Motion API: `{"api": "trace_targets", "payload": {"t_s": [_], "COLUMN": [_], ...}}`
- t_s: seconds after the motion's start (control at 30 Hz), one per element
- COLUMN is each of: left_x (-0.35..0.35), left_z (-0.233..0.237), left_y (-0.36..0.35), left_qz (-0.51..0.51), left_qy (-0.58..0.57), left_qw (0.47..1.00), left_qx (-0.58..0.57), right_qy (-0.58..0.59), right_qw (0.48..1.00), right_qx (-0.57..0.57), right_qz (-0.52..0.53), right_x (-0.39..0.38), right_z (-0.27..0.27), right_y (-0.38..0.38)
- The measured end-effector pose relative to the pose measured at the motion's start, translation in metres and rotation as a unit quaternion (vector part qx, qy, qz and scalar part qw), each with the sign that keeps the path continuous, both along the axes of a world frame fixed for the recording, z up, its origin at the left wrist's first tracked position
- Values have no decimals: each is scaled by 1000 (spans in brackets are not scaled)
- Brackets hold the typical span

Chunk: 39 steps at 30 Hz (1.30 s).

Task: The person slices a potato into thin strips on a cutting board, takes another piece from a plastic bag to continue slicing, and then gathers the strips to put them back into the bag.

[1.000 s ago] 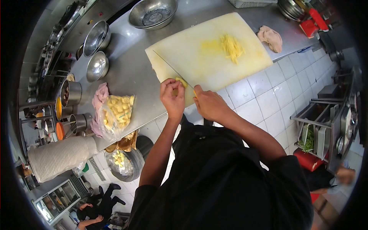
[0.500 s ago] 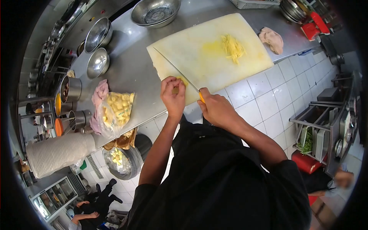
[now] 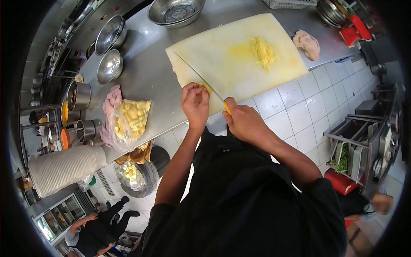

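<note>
My left hand pinched on yellow piece, near edge of cutting board. My right hand wrapped round handle of knife, blade alongside piece; contact unclear. Yellow strips heaped toward board's right end. Bag of yellow chunks left, on counter.

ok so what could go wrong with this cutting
The left hand holds the yellow piece right beside the knife blade, so a slip might nick that hand. The plastic bag of yellow chunks sits near the edge of the steel counter; a bump could tip it off.
</note>
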<state>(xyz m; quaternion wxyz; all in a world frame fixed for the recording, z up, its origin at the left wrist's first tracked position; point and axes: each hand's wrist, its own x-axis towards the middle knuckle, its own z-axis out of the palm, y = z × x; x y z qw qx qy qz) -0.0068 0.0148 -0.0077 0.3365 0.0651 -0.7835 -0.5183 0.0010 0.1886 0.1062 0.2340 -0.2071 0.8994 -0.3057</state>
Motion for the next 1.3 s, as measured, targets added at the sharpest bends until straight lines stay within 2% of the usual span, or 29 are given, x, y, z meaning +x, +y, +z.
{"api": "trace_targets", "payload": {"t_s": [0.97,1.07,1.3], "left_x": [0,-1,0], "left_z": [-6,-3,-2], "left_y": [-1,-1,-2], "left_qz": [12,14,3], "left_qy": [-13,-5,-9], "left_qw": [1000,1000,1000], "left_qx": [6,-8,-3], "right_qy": [7,-24,22], "right_qw": [1000,1000,999], "right_qx": [-21,7,-33], "right_qz": [15,11,0], "right_x": [0,-1,-21], "right_z": [-1,8,-42], "right_y": [4,-1,-13]}}
